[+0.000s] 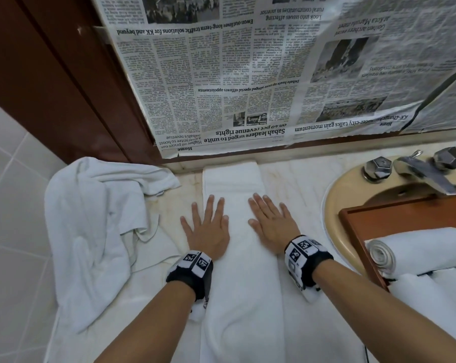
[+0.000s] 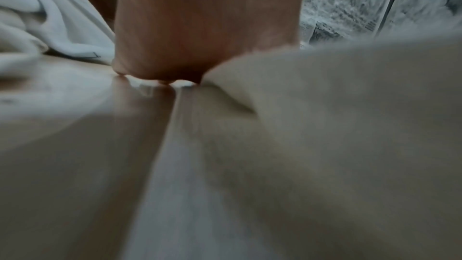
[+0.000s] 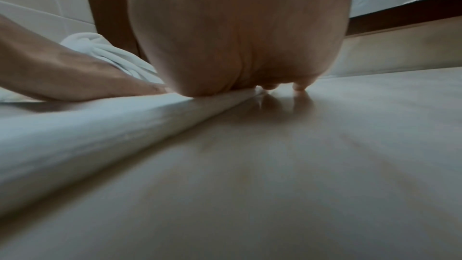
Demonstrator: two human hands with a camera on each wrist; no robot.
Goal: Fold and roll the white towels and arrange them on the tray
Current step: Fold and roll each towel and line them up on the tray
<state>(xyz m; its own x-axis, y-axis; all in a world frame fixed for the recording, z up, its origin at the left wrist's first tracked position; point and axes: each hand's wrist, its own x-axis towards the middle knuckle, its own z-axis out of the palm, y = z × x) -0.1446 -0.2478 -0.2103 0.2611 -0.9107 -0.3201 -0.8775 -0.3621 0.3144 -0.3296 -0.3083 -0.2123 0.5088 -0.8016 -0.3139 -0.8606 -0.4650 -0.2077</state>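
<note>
Pressed flat on the surface [image 1: 295,179] under left hand [image 1: 208,231] and right hand [image 1: 272,226], both spread and grasping nothing: folded towel [image 1: 237,271], judged soft, light, limp; best gripped at the near end for rolling toward the tray [image 1: 358,231].

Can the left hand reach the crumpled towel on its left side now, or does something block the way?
Probably yes. The left hand lies flat on the folded towel, and the crumpled towel lies just beside it on the counter, nothing between them.
</note>
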